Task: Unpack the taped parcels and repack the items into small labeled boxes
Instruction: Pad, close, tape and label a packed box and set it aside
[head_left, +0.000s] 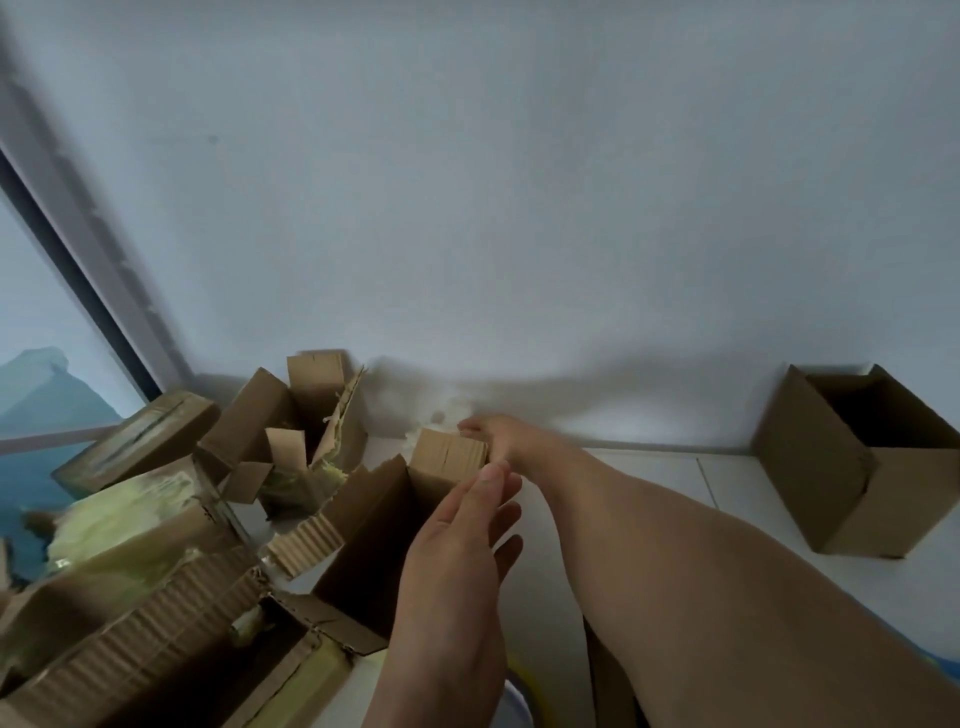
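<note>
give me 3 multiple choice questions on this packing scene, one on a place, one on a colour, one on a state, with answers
1. Where does the lone open box stand?
A far right by the wall
B on the pile at left
C under the arms

2. What colour is the wall?
A red
B white
C black

3. How is the left hand?
A clenched in a fist
B fingers straight, empty
C out of view

Answers: 1 A, it stands apart at right. 2 B, plain white. 3 B, its fingers reach toward the small box, holding nothing.

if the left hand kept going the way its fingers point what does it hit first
Probably the right hand, which holds the far flap of the open box. The left hand has straight fingers aimed up toward it. Depth is unclear, so it may meet the flap first.
</note>
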